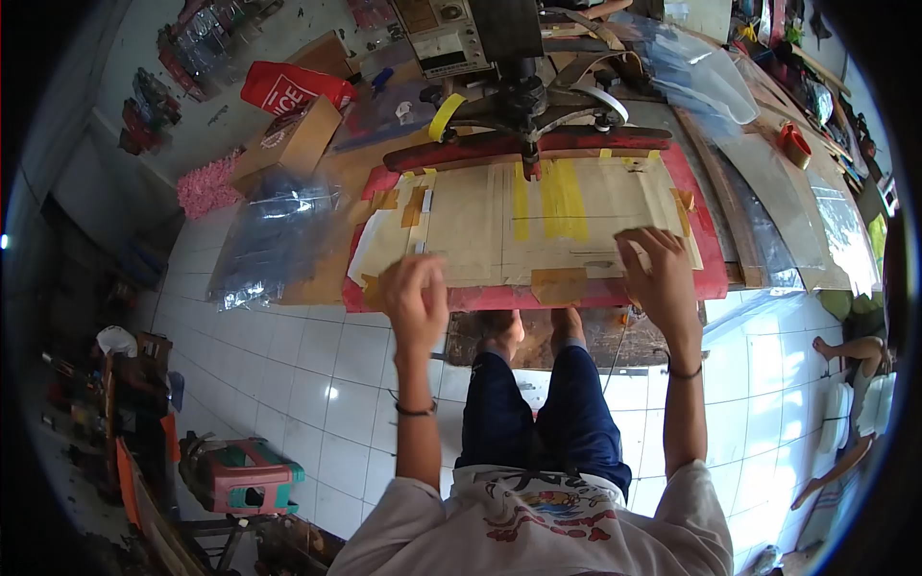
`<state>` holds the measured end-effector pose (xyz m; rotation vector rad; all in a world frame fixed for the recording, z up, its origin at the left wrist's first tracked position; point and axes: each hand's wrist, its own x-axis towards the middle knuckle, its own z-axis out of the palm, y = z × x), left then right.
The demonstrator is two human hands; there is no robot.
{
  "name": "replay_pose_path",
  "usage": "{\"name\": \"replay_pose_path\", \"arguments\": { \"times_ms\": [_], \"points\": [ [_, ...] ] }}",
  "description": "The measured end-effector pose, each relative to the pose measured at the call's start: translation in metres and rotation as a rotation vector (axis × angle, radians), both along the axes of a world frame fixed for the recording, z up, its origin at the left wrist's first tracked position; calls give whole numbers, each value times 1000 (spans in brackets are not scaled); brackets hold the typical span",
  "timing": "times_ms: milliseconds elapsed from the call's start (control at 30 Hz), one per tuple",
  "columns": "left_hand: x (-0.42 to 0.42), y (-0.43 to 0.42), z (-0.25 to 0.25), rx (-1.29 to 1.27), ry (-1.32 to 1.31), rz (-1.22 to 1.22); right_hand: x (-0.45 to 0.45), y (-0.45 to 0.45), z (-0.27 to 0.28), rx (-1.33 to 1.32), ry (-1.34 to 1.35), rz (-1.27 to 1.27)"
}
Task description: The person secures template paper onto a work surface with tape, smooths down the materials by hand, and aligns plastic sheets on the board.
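Note:
A red-edged board (706,230) carries a cream sheet (471,226) with yellow and brown tape and thin drawn lines. Over the sheet's front left corner is my left hand (415,293), fingers curled; whether anything small is between them cannot be made out. My right hand (660,278) hovers at the sheet's right front part, its fingers bent downward and partly apart, with nothing visible in it. Behind the sheet stands a dark metal press (528,106) with a long red bar (413,154) across the back edge.
Clear plastic bags (274,230) and a cardboard box (288,144) lie to the left. An orange tape roll (793,144) sits at the right. A pink and green stool (252,477) stands on the tiled floor. Other people are at the far left and far right.

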<state>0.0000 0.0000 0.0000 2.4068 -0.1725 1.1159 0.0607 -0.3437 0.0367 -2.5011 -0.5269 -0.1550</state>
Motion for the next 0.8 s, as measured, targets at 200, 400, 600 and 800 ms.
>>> {"name": "replay_pose_path", "arguments": {
  "times_ms": [200,400,600,800],
  "points": [
    [61,57,18,-207,357,-238,33,73,-13,-332,-194,157],
    [66,63,11,-161,290,-231,28,131,-25,-255,-240,171],
    [64,64,13,-208,326,-218,27,133,-23,-243,-250,158],
    [65,69,10,-220,320,-223,28,136,-22,-277,-235,152]
  ]
}}
